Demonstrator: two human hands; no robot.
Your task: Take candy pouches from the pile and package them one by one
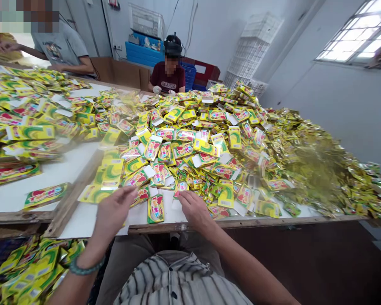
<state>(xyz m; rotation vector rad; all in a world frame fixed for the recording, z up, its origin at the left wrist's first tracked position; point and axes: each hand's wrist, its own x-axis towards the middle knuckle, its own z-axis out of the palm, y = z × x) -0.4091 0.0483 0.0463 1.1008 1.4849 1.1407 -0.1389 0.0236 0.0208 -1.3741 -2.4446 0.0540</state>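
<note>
A big heap of yellow-green sachets point(190, 144) covers the white table point(82, 220) in front of me. My left hand point(114, 209) lies near the table's front edge with fingers stretched toward a small stack of sachets point(106, 180); it holds nothing that I can see. My right hand point(193, 207) rests palm down on the table, fingers spread, touching the near edge of the heap. A single sachet point(155, 208) lies between my two hands.
More sachets cover the left table point(22, 123), and a crate of them point(28, 267) sits below at lower left. A person in a dark red shirt point(168, 76) works across the table, another in grey point(63, 46) at the far left. White crates point(254, 46) stack against the back wall.
</note>
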